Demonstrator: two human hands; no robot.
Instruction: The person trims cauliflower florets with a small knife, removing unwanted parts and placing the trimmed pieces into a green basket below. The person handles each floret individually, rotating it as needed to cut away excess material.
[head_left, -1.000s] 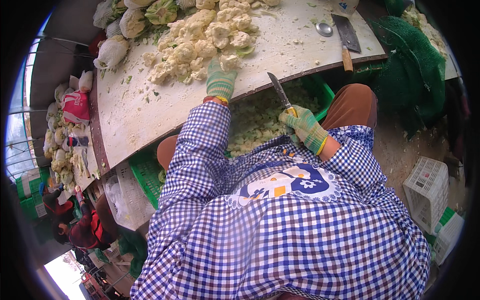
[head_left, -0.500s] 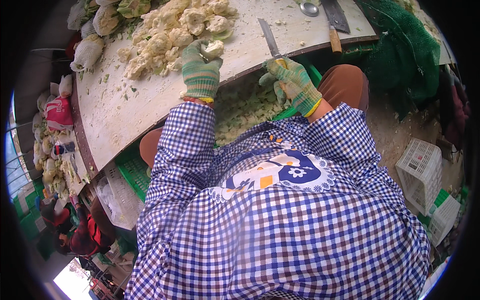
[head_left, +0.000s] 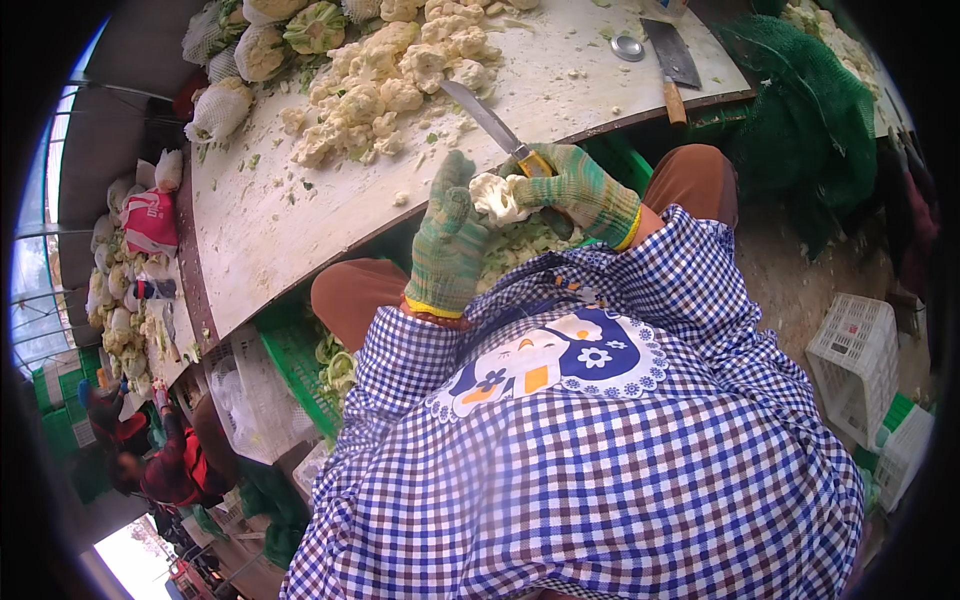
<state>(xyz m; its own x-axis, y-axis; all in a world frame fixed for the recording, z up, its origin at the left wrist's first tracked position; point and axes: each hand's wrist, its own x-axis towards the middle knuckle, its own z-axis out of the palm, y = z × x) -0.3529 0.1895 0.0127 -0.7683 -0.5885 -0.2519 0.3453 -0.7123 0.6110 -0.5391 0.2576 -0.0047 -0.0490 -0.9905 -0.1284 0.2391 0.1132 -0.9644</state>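
In a green striped knit glove, my left hand (head_left: 446, 240) is closed on a small cauliflower floret (head_left: 498, 198), steadying its left side. My right hand (head_left: 592, 196), gloved the same way, grips a knife (head_left: 488, 121) by its yellow handle; the blade points up and left over the table edge. The right thumb reaches toward the floret, and whether it touches is hard to tell. Both hands are above a green crate of leaf and stalk trimmings (head_left: 520, 248), partly hidden by them. Beyond lies a heap of cauliflower pieces (head_left: 385, 85) on the white table (head_left: 270, 220).
A cleaver (head_left: 672, 55) with a wooden handle lies at the table's right, beside a round metal lid (head_left: 627, 48). Net-wrapped cauliflowers (head_left: 222, 108) sit far left. Green netting (head_left: 800, 130) hangs right, above white crates (head_left: 850, 345). Another person (head_left: 175, 465) works at lower left.
My left hand has come back from the heap with the floret, nearer to me. My right hand has turned the knife leftward, and the two hands now meet at the floret.
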